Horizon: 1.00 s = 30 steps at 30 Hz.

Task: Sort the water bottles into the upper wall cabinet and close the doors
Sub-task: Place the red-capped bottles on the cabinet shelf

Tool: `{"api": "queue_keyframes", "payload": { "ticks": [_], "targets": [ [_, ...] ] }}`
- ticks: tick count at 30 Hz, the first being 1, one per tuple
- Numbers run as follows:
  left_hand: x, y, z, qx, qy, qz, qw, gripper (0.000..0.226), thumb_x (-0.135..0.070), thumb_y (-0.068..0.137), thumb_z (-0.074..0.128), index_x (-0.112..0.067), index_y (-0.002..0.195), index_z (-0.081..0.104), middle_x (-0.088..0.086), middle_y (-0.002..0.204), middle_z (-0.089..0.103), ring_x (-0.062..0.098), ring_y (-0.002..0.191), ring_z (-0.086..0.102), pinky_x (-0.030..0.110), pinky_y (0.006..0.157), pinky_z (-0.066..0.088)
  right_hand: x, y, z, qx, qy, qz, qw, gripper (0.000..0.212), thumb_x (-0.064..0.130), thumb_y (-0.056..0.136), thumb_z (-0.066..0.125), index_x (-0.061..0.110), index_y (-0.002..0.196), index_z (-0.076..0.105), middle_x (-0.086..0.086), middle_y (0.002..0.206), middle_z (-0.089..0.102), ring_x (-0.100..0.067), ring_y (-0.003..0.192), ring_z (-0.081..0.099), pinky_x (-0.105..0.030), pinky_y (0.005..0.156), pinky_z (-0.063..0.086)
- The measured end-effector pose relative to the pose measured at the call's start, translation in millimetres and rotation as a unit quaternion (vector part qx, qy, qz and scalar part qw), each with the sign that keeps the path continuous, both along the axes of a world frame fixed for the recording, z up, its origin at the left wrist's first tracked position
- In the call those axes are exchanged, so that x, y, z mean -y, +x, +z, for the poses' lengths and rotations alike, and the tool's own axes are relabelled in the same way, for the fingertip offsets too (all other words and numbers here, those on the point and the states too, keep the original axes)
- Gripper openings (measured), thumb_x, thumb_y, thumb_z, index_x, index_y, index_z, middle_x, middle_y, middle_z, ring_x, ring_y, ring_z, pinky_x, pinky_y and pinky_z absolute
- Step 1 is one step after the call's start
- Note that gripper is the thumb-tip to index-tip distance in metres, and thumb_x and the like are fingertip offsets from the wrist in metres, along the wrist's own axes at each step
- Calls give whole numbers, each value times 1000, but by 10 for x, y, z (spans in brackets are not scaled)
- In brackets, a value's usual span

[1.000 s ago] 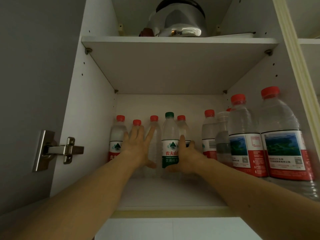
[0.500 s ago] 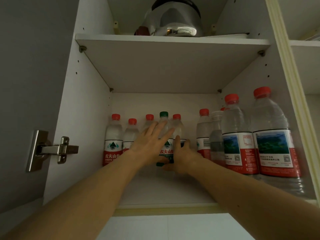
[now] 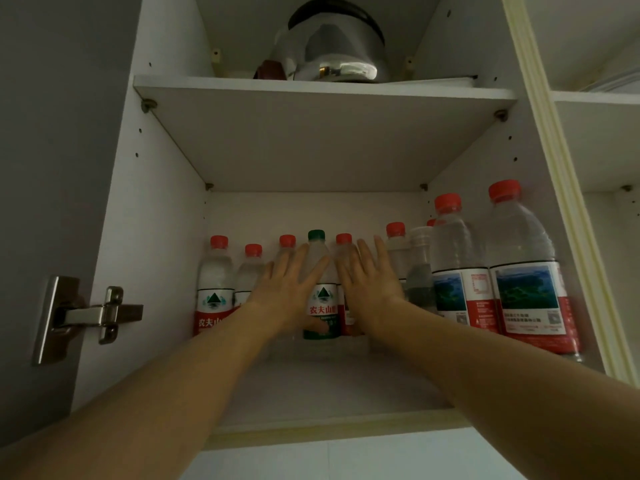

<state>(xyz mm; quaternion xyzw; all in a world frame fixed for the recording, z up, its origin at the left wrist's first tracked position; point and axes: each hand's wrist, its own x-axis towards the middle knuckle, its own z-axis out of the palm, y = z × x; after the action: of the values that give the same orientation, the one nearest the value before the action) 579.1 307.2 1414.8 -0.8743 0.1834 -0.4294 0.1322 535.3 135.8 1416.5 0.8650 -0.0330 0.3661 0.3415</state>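
The open wall cabinet's lower shelf (image 3: 332, 386) carries a row of water bottles at the back. A green-capped bottle (image 3: 322, 303) stands in the middle, with red-capped small bottles (image 3: 214, 289) to its left and right. Two large red-capped bottles (image 3: 526, 282) stand at the front right. My left hand (image 3: 291, 289) lies flat with straight fingers against the bottles left of the green-capped one. My right hand (image 3: 372, 289) lies flat, fingers straight, against the bottles to its right. Neither hand grips anything.
A steel kettle (image 3: 332, 46) sits on the upper shelf (image 3: 311, 88). The left door's metal hinge (image 3: 86, 313) juts out at the left wall. A cream frame post (image 3: 561, 237) borders the cabinet on the right, with another compartment beyond.
My right hand rose from the base of the green-capped bottle and spread flat to its right. My left hand shifted slightly, staying flat on the bottles left of it.
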Motion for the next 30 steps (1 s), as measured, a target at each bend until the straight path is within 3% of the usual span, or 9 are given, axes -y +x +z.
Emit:
{"api": "queue_keyframes", "payload": {
  "ticks": [6,12,23,27,30],
  "targets": [
    [53,43,-7,28,8,36,999,126,-78,80,59,-26,155,-28,13,167,-21,42,153,-11,59,123,6,-42,166,16,-3,23,-8,1000,132,78,79,60,5,158,-18,-29,163,-20,-47,151,-18,-65,117,-15],
    [105,93,37,26,21,94,995,130,-85,77,53,-14,158,-21,11,168,-15,39,154,-11,58,123,-2,44,168,26,11,17,-26,999,120,64,89,61,3,158,-16,-28,165,-15,-44,153,-13,-64,117,-17],
    [110,99,-64,35,1,96,995,127,-81,81,54,-14,158,-21,12,168,-13,38,154,-14,59,122,0,73,205,-29,20,2,-14,1000,126,70,87,59,-1,155,-21,-30,162,-20,-46,152,-16,-59,120,-16],
    [130,65,-74,32,-5,88,996,122,-75,85,57,-13,159,-18,15,168,-9,39,154,-10,59,122,1,81,147,-49,18,20,18,999,116,60,93,59,-1,156,-18,-30,163,-18,-46,152,-14,-60,121,-13],
    [108,-18,-40,42,-2,31,999,114,-67,87,61,-12,160,-5,15,166,6,39,153,4,54,124,10,53,-29,-40,28,34,93,995,97,42,95,60,1,160,2,-28,166,-2,-44,154,-3,-59,122,-10]
  ]
}}
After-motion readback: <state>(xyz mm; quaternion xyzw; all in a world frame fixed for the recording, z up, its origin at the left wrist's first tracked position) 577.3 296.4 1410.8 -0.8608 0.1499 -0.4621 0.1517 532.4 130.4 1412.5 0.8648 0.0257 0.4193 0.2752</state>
